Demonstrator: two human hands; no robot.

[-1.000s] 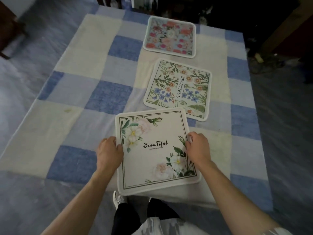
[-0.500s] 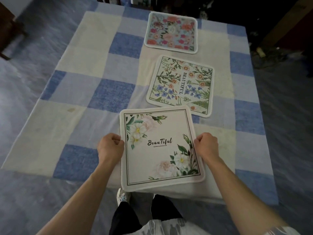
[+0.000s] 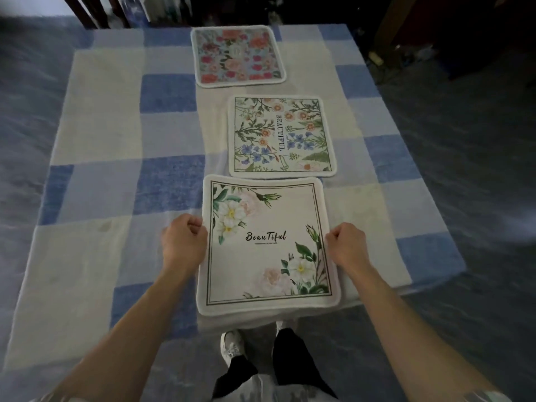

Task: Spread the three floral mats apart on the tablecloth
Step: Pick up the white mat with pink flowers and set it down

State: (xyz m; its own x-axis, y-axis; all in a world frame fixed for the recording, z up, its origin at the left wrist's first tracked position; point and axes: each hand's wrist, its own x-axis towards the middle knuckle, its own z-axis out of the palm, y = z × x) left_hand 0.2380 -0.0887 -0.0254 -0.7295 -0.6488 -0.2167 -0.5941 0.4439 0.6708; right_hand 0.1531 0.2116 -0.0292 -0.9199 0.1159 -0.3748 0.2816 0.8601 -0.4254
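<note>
Three floral mats lie in a line on the blue and cream checked tablecloth (image 3: 110, 117). The near white mat (image 3: 266, 245) reads "BeauTiful" and overhangs the table's front edge a little. My left hand (image 3: 182, 245) grips its left edge with curled fingers, and my right hand (image 3: 346, 246) grips its right edge the same way. Just beyond it, almost touching, lies the mat with blue and orange flowers (image 3: 280, 136). At the far end sits the pink and red mat (image 3: 237, 56), apart from the middle one.
Dark chair legs (image 3: 90, 10) stand behind the table's far left corner. Dark furniture and clutter (image 3: 435, 39) fill the back right. My legs and a shoe (image 3: 232, 346) show below the front edge, on blue-grey floor.
Both hands have kept hold of the near mat's side edges. The view has swung so the mats now line up straighter, and the near mat sits close against the middle one.
</note>
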